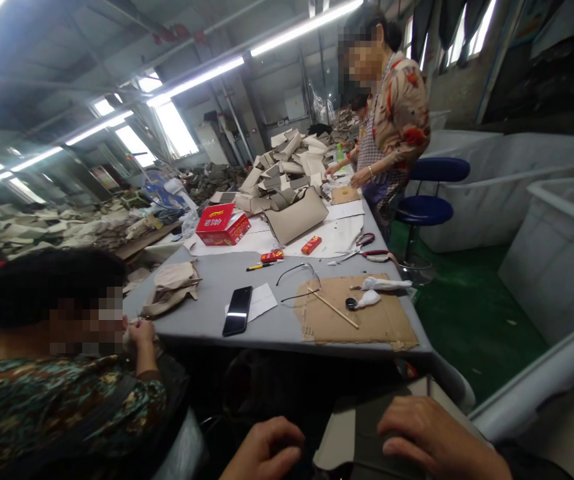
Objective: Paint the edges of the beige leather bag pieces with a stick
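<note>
Low in the view, a beige and dark grey leather-like piece (339,437) lies in front of me, its lower part cut off by the frame. My right hand (431,433) is on its right side, with fingers bent over it and the thumb tucked below. My left hand (269,447) is just left of the piece, with a dark gap between. Its fingers are curled toward the thumb; whatever they hold, if anything, is too small to make out. Behind the hands is the near edge of a grey-covered table (267,337).
On the table are a black phone (237,311), glasses (299,280), cardboard (381,320) with a wooden stick, scissors (367,247), a red box (221,225) and heaped beige pieces (287,163). One person sits at left; another stands beyond. White bins (561,233) and a blue stool (424,210) are at right.
</note>
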The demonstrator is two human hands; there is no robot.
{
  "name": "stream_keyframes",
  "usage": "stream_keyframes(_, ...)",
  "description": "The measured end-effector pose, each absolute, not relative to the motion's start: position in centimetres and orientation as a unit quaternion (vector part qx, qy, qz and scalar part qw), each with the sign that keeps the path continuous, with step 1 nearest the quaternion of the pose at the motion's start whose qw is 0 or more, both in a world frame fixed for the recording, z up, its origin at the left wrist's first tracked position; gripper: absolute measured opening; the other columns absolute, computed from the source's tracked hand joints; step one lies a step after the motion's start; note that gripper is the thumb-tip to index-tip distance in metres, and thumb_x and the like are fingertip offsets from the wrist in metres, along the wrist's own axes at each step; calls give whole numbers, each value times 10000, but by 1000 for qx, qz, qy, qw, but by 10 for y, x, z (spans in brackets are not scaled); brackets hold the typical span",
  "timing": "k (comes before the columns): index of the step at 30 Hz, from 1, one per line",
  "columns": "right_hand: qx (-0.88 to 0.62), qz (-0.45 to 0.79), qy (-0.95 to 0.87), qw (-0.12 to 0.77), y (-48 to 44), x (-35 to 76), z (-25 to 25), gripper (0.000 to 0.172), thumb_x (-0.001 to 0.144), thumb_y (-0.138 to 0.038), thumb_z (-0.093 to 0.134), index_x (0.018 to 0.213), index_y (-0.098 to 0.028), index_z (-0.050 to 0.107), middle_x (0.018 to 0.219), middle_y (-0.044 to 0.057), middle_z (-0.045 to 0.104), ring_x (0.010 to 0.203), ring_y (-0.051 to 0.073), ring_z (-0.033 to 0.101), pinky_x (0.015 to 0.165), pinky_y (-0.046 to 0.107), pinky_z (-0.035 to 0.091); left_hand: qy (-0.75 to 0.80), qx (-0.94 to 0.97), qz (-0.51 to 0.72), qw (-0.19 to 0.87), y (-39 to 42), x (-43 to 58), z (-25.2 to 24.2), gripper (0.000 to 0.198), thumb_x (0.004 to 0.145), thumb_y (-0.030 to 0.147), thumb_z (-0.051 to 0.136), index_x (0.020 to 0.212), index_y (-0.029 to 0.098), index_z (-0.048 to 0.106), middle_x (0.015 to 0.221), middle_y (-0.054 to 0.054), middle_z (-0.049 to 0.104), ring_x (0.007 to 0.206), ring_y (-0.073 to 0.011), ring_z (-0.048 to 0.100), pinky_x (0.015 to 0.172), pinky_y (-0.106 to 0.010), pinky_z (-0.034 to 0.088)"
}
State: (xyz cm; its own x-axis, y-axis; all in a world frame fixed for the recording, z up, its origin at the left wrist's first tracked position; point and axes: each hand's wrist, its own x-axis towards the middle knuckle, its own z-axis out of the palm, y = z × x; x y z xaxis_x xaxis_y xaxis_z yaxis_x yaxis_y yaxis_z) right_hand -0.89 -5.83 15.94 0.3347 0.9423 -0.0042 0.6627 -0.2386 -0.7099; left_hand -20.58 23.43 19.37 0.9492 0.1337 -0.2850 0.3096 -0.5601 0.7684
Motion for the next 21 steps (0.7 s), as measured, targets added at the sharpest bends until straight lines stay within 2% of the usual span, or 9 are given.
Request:
stream_keyframes(3,-736,186,-563,325,-63,-13,155,400,1034,-525,460,1007,-238,738,931,59,772,878,239,708,786,338,498,114,879,-63,458,218,-178,196,192,855,253,633,967,228,787,958,-36,789,933,-218,721,864,-289,537)
stream_keyframes(9,-718,109,-528,440,-81,18,160,351,1063,-425,458,1133,-217,732,1070,91,779,1007,220,720,902,323,537,66,881,1,468,210,-144,215,220,939,332,604,929,187,769,913,-74,759,882,-216,699,827,-293,512)
stream_keyframes(16,-720,92,-503,469,-92,31,147,290,1038,-385,515,1153,-278,758,1109,68,796,1047,230,751,945,329,596,97,871,57,478,215,-140,220,266,960,393,602,863,184,734,851,-68,732,836,-208,675,797,-287,503)
stream_keyframes(19,-720,44,-496,483,-99,33,141,296,1024,-403,535,1224,-310,733,1210,68,772,1154,250,721,1017,372,581,34,870,31,490,209,-142,198,258,939,415,626,954,186,743,943,-94,740,910,-227,689,853,-309,520)
stream_keyframes(21,-725,0,-483,490,-104,39,145,305,1019,-396,547,1264,-314,710,1261,70,752,1191,250,704,1026,370,579,-14,866,29,500,205,-143,180,330,922,480,639,1039,189,740,1052,-127,737,1011,-254,688,927,-343,523)
